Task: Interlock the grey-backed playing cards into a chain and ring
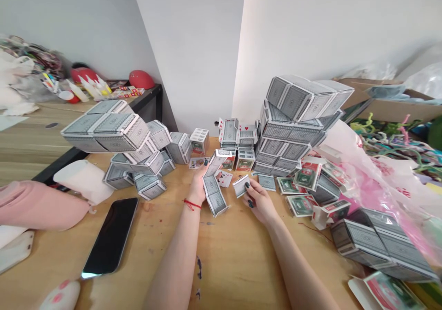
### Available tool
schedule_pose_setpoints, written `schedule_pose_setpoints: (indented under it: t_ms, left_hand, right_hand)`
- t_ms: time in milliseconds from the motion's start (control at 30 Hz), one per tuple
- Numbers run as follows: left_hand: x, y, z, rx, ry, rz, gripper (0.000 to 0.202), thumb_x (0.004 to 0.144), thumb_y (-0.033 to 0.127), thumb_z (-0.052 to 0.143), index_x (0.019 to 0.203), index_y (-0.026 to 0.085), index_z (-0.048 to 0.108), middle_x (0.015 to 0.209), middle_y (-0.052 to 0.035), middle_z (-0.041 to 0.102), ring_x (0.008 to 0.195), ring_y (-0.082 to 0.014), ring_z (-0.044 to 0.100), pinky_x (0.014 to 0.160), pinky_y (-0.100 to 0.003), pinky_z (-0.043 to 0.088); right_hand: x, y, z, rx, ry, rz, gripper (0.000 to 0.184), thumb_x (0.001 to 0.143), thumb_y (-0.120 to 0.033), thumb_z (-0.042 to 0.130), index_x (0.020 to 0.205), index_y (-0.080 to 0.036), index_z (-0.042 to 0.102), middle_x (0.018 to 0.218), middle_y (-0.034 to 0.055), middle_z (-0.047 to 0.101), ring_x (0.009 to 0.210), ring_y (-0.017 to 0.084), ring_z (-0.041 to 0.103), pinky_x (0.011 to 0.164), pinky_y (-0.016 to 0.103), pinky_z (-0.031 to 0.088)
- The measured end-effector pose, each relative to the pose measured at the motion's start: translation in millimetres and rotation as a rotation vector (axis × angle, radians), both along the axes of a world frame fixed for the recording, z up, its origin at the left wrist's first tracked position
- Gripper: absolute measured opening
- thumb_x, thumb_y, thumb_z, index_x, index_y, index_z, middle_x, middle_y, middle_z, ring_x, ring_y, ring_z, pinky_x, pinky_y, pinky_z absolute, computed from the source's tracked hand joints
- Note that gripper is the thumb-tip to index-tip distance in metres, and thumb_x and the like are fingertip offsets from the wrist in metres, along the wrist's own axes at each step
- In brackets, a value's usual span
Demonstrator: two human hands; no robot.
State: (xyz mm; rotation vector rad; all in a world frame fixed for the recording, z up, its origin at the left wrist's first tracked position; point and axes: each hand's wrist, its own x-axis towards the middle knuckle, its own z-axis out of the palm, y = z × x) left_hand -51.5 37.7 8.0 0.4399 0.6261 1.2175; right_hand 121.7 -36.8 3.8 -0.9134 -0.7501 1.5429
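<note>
As a dark-screened phone (111, 236) is lying at left | left hand (196, 186) is gripping a joined card piece (214, 191), between both hands | folded card (241, 186) is being pinched by right hand (259, 199) | card-block tower (288, 150) is standing farther right, green-red boxes (306, 175) lying beside.

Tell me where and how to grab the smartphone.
Grip the smartphone by its long edges near the middle, probably best from above and the right: it lies flat, screen up, its right edge facing bare wooden tabletop, while a pink item sits leftward.
</note>
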Motion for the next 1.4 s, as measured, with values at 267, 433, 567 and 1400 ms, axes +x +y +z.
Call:
schedule_pose_setpoints:
  t_ms: [267,433,567,1400]
  left_hand:
    - [3,-1,-0.3,-0.025,0.054,-0.037,0.031,0.072,0.032,0.058,0.097,0.014,0.061,0.09,-0.0093,0.067,0.078,-0.0215,0.064,0.062,-0.029,0.051]
    - [3,-1,0.1,-0.004,0.063,-0.001,0.03,0.071,0.031,0.058,0.095,0.013,0.061,0.087,-0.0099,0.067,0.07,-0.019,0.064,0.056,-0.026,0.05]
    - [0,2,-0.2,-0.022,0.05,0.033,0.03,0.07,0.032,0.059,0.094,0.014,0.061,0.087,-0.0093,0.067,0.065,-0.0163,0.062,0.05,-0.023,0.047]
    - [1,5,-4.7,0.014,0.073,0.057,0.035,0.068,0.034,0.06,0.097,0.013,0.06,0.083,-0.0095,0.067,0.061,-0.0144,0.061,0.048,-0.022,0.045]
  right_hand:
    - [-3,0,-5.6,-0.014,-0.05,0.009,0.029,0.065,-0.038,0.067,0.086,-0.021,0.055,0.062,-0.005,0.047,0.047,0.006,0.04,0.046,0.02,0.034]
    - [-4,-1,-2.8,-0.007,-0.014,-0.004,0.031,0.065,-0.037,0.068,0.089,-0.022,0.055,0.069,-0.0036,0.051,0.053,0.007,0.044,0.051,0.02,0.036]
    - [-6,-1,-2.8,-0.013,-0.02,-0.04,0.031,0.064,-0.038,0.069,0.086,-0.023,0.052,0.067,-0.0046,0.05,0.052,0.007,0.043,0.049,0.019,0.034]
    - [-10,-3,-8.5,-0.028,0.029,-0.033,0.026,0.064,-0.034,0.069,0.07,-0.021,0.048,0.073,-0.0022,0.058,0.067,0.014,0.056,0.063,0.032,0.05]
